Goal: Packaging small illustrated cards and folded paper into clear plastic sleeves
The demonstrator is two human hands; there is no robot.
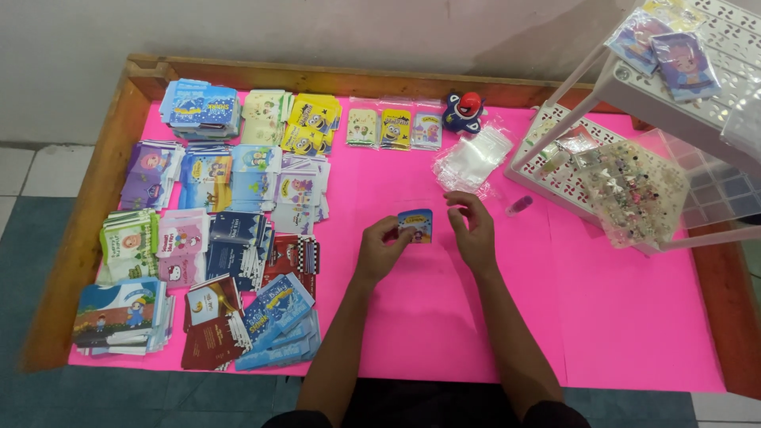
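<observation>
Soft, even daylight fills the scene, brightest on the white rack (634,83) at upper right, whose top shelf looks washed out. The pink counter (444,317) is saturated and nearly shadowless; only faint shade sits under the hands and card stacks (214,238). The clear bags (473,161) show mild glare. Focus is soft throughout, small print unreadable. The wide lens bows the counter's edges.

Wooden table (95,214): pink sheet (444,317), card stacks (230,238), white rack (571,178).
</observation>
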